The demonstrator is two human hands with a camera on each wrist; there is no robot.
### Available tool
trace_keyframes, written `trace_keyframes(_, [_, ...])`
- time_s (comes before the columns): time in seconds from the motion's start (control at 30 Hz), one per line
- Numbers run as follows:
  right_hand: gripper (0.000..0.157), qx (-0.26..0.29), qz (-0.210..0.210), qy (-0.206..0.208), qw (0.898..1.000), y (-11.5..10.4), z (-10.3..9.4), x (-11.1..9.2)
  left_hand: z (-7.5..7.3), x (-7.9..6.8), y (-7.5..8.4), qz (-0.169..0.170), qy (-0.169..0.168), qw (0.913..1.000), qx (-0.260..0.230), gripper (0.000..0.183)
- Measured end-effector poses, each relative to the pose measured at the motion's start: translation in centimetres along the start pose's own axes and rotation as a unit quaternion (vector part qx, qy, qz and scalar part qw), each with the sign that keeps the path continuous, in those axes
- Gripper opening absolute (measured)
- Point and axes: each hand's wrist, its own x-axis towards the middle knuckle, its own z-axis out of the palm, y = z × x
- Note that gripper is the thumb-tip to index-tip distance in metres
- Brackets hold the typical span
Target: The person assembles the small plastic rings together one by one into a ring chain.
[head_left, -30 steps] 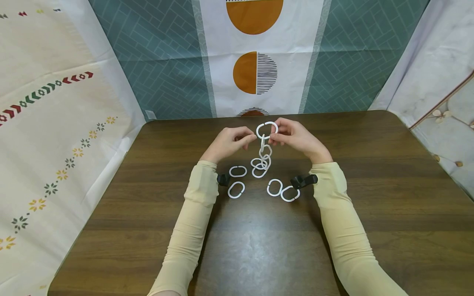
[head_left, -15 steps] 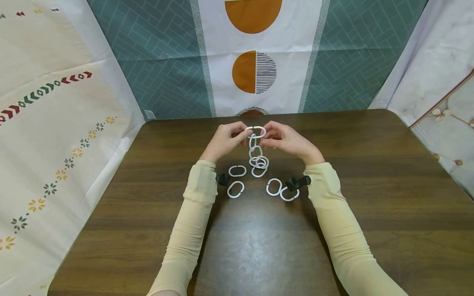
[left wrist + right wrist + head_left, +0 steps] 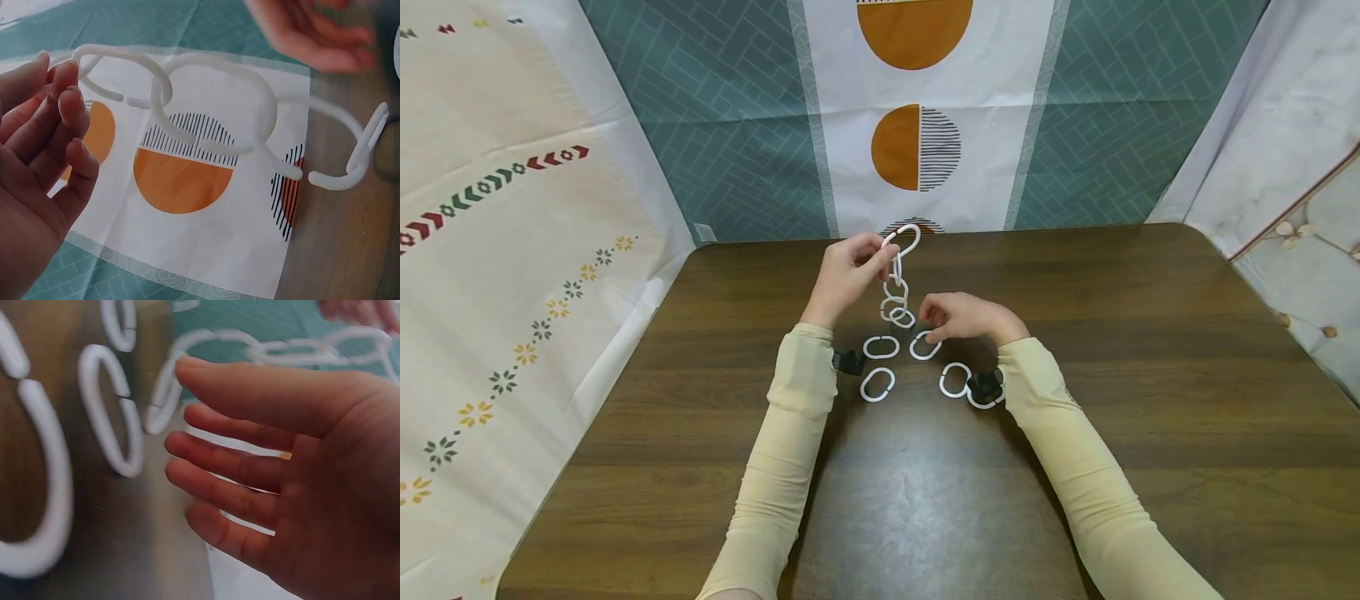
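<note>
- Chain (image 3: 270,119): white plastic-looking links, apparently five, strung from the left hand over the far part of the table; whether its lowest link touches the wood cannot be told.
- Left hand (image 3: 844,273): at the chain's upper end, thumb and fingers pinched on the top link.
- Right hand (image 3: 966,318): just right of the chain's lower end, thumb and bent fingers apart, holding nothing, over the nearest loose link.
- Loose links (image 3: 880,357): five, white, each with a small gap. One lies just nearer than the chain's lower end, two to its near left, two to its near right, the last partly hidden by a wrist camera.
- Wrist cameras (image 3: 848,362): two, black, one either side of the chain.
- Sleeves (image 3: 775,450): two, pale yellow, nearer than the chain.
- Table (image 3: 1150,417): one, dark brown wood grain, rounded far corners, glossy glare nearer than the chain.
- Back cloth (image 3: 745,125): beyond the chain, teal brick pattern, with a white band carrying three discs (image 3: 897,147), orange and striped.
- Left cloth (image 3: 512,250): cream, left of the chain, with red-green chevrons and small flowers.
- Right cloth (image 3: 1285,125): whitish, marbled, right of the chain, with a brown line and blossoms.
- Tag (image 3: 704,232): one, pale, far left of the chain, too small to read.
</note>
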Motion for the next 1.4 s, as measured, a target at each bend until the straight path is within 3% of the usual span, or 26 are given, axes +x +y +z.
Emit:
trace_keyframes(0.17, [0.040, -0.064, -0.007, -0.047, 0.997, -0.2, 1.3, 0.6, -0.1, 0.0, 0.1, 0.000, -0.001, 1.0000, 0.000, 0.019])
trace_keyframes(0.37, [0.035, -0.098, 0.015, -0.061, 0.993, -0.5, 1.6, 0.5, -0.2, 0.0, 0.0, 0.007, -0.007, 1.0000, -0.003, 0.019])
trace_keyframes(0.53, [0.036, -0.072, 0.017, -0.066, 0.995, -0.5, 1.5, 0.4, -0.3, 0.0, 0.0, 0.007, -0.008, 0.9999, 0.004, 0.019])
trace_keyframes(0.77, [0.019, -0.024, -0.015, -0.060, 0.998, 0.5, 1.0, 0.6, -0.4, -0.1, 0.0, 0.030, 0.000, 0.9995, -0.006, 0.018])
trace_keyframes(1.07, [0.010, 0.029, -0.013, -0.001, 0.999, 0.9, -0.3, -0.5, -0.3, -0.2, 0.2, 0.037, 0.003, 0.9992, -0.016, 0.019])
trace_keyframes(1.4, [0.011, 0.037, -0.002, 0.081, 0.996, -0.1, -2.6, -2.1, -0.3, -0.2, 0.3, 0.006, -0.014, 0.9997, 0.018, 0.017])
